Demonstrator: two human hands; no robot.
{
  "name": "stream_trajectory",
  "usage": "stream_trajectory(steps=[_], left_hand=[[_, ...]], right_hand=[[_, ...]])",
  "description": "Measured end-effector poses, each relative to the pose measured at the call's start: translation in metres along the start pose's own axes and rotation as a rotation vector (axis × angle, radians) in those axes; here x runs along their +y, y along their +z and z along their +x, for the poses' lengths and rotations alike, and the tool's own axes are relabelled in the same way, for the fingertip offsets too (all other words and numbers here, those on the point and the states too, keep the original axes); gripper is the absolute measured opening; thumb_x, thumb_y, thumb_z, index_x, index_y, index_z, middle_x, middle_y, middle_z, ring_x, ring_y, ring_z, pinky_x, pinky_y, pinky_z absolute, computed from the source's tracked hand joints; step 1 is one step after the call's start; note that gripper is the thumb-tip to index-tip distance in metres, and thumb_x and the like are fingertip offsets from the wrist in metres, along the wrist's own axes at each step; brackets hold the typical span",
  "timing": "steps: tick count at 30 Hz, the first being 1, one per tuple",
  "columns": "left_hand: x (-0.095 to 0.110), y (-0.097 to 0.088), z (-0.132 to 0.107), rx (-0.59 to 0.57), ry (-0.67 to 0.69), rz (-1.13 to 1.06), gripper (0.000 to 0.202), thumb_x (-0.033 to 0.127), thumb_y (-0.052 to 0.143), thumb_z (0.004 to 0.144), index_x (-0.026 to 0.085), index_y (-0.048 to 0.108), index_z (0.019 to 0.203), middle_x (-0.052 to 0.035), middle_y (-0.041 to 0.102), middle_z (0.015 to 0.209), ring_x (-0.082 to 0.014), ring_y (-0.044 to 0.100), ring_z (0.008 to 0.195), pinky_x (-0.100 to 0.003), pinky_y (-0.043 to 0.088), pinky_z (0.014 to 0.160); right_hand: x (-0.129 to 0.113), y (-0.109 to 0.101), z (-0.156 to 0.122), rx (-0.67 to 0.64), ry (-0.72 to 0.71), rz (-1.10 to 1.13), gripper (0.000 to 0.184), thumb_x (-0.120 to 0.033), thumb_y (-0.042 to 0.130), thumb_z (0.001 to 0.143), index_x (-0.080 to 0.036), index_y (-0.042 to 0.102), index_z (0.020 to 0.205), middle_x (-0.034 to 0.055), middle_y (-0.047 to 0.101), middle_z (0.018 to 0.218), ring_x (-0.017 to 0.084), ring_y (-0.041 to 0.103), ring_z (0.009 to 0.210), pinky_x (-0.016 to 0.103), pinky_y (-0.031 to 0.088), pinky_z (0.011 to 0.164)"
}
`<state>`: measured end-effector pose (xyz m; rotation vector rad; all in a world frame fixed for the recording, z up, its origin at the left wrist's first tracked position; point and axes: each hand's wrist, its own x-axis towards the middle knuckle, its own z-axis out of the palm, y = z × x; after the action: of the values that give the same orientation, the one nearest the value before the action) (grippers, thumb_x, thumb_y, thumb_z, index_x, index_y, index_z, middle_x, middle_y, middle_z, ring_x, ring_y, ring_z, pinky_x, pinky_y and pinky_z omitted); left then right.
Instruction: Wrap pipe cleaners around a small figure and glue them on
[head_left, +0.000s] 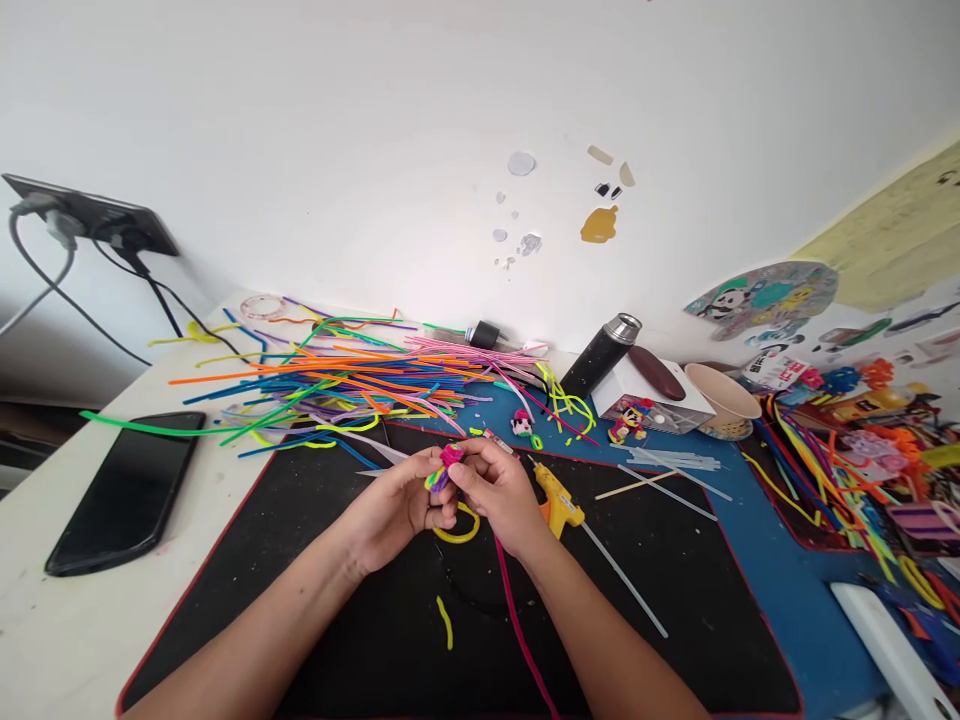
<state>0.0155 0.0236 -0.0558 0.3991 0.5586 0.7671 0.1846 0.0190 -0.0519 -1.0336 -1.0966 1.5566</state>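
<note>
- Left hand (397, 508) and right hand (501, 495) meet over the middle of the black mat (300, 570). The fingers of both are pinched on a little twist (448, 462) of pink, purple and yellow pipe cleaner, held just above the mat.
- A long pink stem (519, 630) runs from under the right hand down to the near edge.
- A yellow loop (459, 532) lies on the mat right below the hands, with a short yellow bit (445, 622) closer in.
- The glue gun (556, 503) sits just beside the right hand, and the clear glue sticks (667, 468) are scattered further right.
- Containers: the flask (604, 352) leans with its cap on, and the white box (654, 398) next to it has a brown oval thing on top. Then there's a paper cup (724, 402) — can't tell what's inside it.
- A big pile (352, 378) of loose pipe cleaners is spread out behind the hands, in all colours.
- A heap (855, 450) of more craft stuff sits at the far right.
- The phone (124, 495) lies flat with a dark screen on the white table (52, 640) to the left. A blue mat (795, 600) shows to the right of the black one.
- The white wall (375, 120) is behind — a power strip (90, 212) with plugs in it at upper left, stickers on the right.
</note>
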Motion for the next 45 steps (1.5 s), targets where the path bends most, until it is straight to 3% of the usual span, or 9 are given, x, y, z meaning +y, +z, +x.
stream_trajectory(steps=[8, 17, 39, 45], left_hand=[[-0.001, -0.0026, 0.0025, 0.014, -0.037, -0.025, 0.026, 0.036, 0.084, 0.078, 0.016, 0.07, 0.089, 0.0006, 0.061, 0.065, -0.0134, 0.062, 0.058, -0.025, 0.059, 0.064], [-0.0005, 0.0004, 0.0027, 0.013, -0.074, -0.01, 0.032, 0.041, 0.086, 0.075, 0.013, 0.07, 0.075, -0.0006, 0.062, 0.065, -0.0135, 0.062, 0.058, -0.025, 0.057, 0.064], [-0.0042, -0.0005, 0.0028, -0.05, -0.102, -0.014, 0.03, 0.042, 0.077, 0.083, 0.012, 0.07, 0.079, -0.0028, 0.066, 0.07, -0.0163, 0.066, 0.062, -0.028, 0.057, 0.066], [-0.0016, 0.0022, 0.0018, -0.035, -0.093, 0.01, 0.042, 0.058, 0.074, 0.085, 0.016, 0.068, 0.089, -0.0008, 0.063, 0.068, -0.0167, 0.064, 0.061, -0.03, 0.057, 0.066]], right_hand=[[0.001, 0.0008, 0.0004, 0.006, 0.039, 0.013, 0.039, -0.048, 0.087, 0.08, -0.018, 0.07, 0.097, -0.007, 0.059, 0.058, 0.004, 0.035, 0.04, 0.018, 0.023, 0.039], [0.0005, -0.0013, 0.0001, 0.019, 0.074, 0.032, 0.042, -0.049, 0.089, 0.077, -0.018, 0.069, 0.096, -0.0074, 0.058, 0.057, 0.003, 0.034, 0.04, 0.018, 0.022, 0.04], [0.0001, -0.0025, -0.0055, 0.004, 0.068, 0.035, 0.038, -0.047, 0.087, 0.08, -0.019, 0.07, 0.099, -0.0007, 0.07, 0.063, 0.005, 0.04, 0.041, 0.018, 0.023, 0.04], [0.002, -0.0046, -0.0059, 0.025, 0.078, 0.04, 0.041, -0.049, 0.087, 0.078, -0.018, 0.07, 0.099, -0.0039, 0.064, 0.059, 0.004, 0.035, 0.04, 0.019, 0.021, 0.04]])
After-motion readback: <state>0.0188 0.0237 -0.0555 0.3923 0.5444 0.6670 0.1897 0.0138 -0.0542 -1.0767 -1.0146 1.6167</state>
